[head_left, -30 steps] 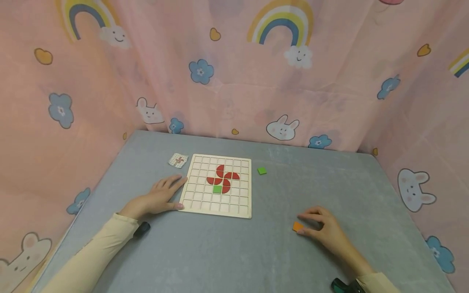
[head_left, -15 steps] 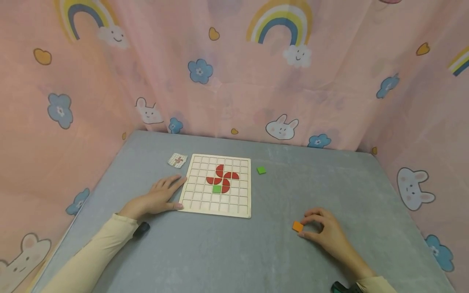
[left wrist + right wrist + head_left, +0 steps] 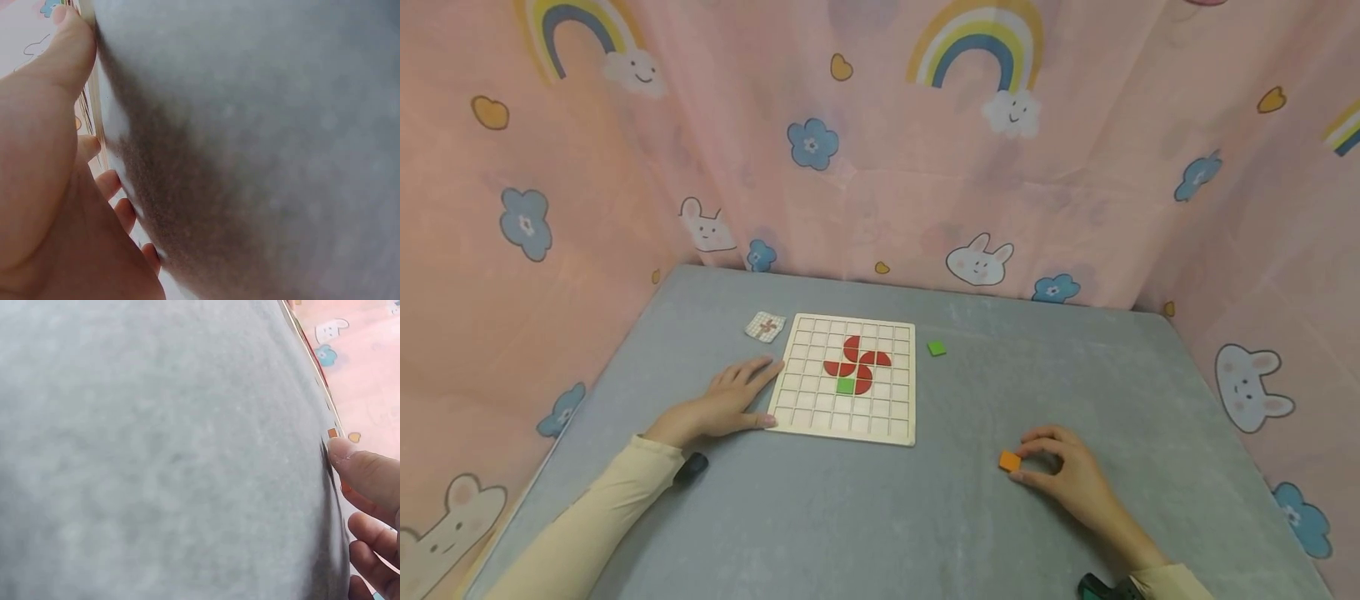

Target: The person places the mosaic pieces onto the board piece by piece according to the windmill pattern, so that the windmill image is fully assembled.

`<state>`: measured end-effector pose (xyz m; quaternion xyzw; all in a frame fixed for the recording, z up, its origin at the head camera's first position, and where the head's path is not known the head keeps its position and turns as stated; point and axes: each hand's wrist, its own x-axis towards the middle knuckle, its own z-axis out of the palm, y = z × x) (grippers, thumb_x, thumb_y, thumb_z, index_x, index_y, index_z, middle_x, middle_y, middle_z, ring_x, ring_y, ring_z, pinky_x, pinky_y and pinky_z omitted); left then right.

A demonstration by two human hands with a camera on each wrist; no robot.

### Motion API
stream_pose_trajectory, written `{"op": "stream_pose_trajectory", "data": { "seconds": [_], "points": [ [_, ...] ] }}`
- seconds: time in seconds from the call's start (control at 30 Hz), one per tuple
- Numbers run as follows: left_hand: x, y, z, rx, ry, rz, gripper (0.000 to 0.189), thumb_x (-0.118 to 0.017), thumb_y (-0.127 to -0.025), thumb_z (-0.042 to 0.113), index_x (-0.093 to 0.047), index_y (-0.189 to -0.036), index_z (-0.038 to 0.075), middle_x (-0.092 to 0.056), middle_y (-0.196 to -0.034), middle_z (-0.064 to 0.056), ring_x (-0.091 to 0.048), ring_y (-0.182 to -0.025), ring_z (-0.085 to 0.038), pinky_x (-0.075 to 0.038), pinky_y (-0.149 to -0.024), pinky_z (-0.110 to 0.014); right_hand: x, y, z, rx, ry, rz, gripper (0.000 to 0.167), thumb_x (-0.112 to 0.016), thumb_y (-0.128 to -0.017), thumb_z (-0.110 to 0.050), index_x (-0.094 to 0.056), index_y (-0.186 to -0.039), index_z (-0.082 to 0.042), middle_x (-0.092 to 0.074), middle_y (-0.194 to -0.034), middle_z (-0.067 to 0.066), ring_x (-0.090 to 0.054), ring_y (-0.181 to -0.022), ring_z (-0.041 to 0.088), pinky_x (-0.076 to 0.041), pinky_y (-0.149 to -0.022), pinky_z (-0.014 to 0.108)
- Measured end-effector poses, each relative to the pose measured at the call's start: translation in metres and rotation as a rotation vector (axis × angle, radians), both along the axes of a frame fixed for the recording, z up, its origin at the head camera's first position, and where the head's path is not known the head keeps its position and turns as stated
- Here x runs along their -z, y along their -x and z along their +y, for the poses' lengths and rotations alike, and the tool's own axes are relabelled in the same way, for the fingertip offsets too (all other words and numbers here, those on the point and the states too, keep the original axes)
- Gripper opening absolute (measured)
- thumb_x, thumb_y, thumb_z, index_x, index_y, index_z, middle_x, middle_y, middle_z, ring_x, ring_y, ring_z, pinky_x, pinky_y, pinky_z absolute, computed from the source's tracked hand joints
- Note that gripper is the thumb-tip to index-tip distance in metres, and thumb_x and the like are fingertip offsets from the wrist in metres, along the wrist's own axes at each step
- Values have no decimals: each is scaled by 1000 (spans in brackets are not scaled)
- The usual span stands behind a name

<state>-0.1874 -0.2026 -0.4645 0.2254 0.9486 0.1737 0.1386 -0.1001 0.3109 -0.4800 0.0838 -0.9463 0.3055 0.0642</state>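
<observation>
On the left of the table my left hand (image 3: pixel 722 404) rests with its fingers and thumb spread along the left edge of a pale wooden grid board (image 3: pixel 820 417). In the left wrist view that hand (image 3: pixel 56 144) has its thumb at the board's edge. The board bears a pinwheel of red quarter-round tiles (image 3: pixel 862 380) and a green square tile (image 3: pixel 846 386) just below its left part. Well to the right, my right hand (image 3: pixel 1067 471) pinches a small orange square tile (image 3: pixel 1009 462) at its right side between thumb and index finger, low over the table.
A small pattern card (image 3: pixel 765 327) with a red pinwheel lies at the board's upper left. Just right of the board is a loose green tile (image 3: pixel 936 348). Pink printed curtains (image 3: pixel 880 208) stand behind the grey table (image 3: pixel 880 517) and along its sides.
My right index fingertip has drawn back a little to the right, so more of the orange tile shows. The left hand, board and other tiles have stayed put.
</observation>
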Motion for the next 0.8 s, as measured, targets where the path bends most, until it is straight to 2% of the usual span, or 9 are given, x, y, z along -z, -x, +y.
{"op": "stream_pose_trajectory", "data": {
  "seconds": [0.27, 0.53, 0.8],
  "points": [
    [0, 0, 0, 5, -18, 2, 94, -65, -88, 52, -18, -159, 13, -14, -163, -21, -19, -146, -51, -16, -114, -70, -6, 9, -8, -41, -19, 19, 26, -90, -68, -32, -74, -89, -30, -67, -104, -9, -58, -100, 11, -43, -88, 19],
    [-2, -2, 1, 21, -48, 15, 95, -63, -87, 57, -19, -159, 12, -15, -162, -23, -19, -144, -53, -16, -112, -71, -4, 29, -33, -158, 6, 124, 27, -91, -69, -28, -75, -91, -28, -67, -102, -10, -61, -98, 11, -48, -87, 27],
    [2, 0, -1, 19, -40, 18, 97, -61, -87, 61, -19, -159, 12, -14, -162, -23, -18, -144, -53, -15, -113, -71, -8, 50, -78, -219, 60, 71, 27, -89, -72, -28, -75, -95, -24, -67, -105, -7, -60, -104, 15, -50, -93, 41]
  ]
}}
